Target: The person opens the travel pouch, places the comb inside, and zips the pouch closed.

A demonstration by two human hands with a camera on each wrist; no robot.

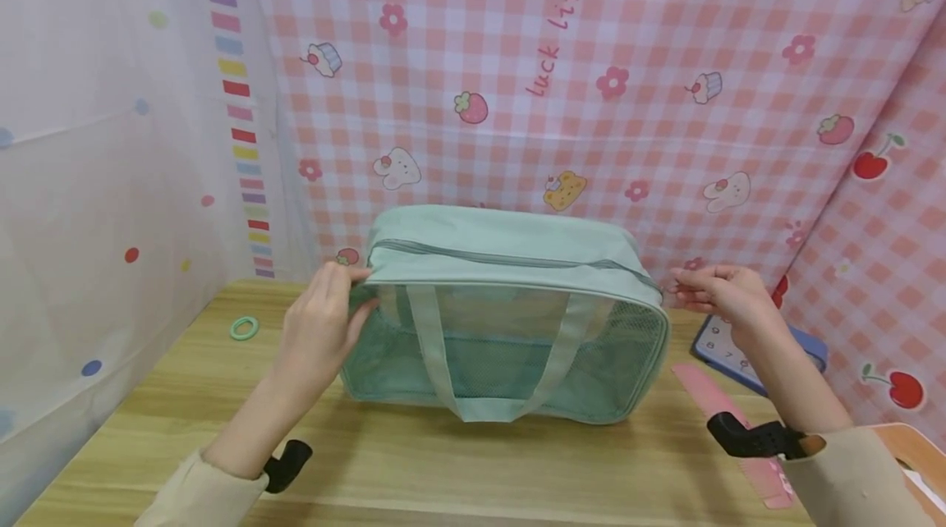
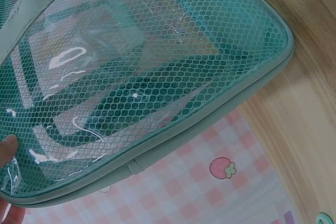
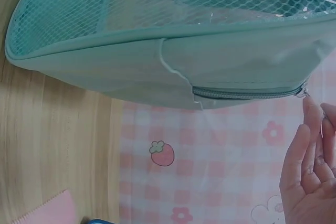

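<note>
A mint-green zip bag (image 1: 488, 264) with mesh-patterned clear sides stands upright on the table, its front strap handle (image 1: 488, 410) hanging down. My left hand (image 1: 318, 322) grips the bag's upper left corner, thumb on the front panel. In the left wrist view only fingertips (image 2: 7, 149) show at that corner. At the right end of the zip, my right hand (image 1: 724, 293) pinches the small zipper pull (image 3: 303, 91). The zip (image 3: 247, 93) runs along the bag's top and down onto its right side. Through the clear panel, the inside shows only blurrily.
A green ring (image 1: 244, 328) lies on the table (image 1: 177, 396) at the left. To the right are a pink ruler-like strip (image 1: 702, 389) and a blue-edged item with numbers (image 1: 727, 350), partly behind my right forearm. A pink checked cloth (image 1: 517, 141) hangs close behind the bag.
</note>
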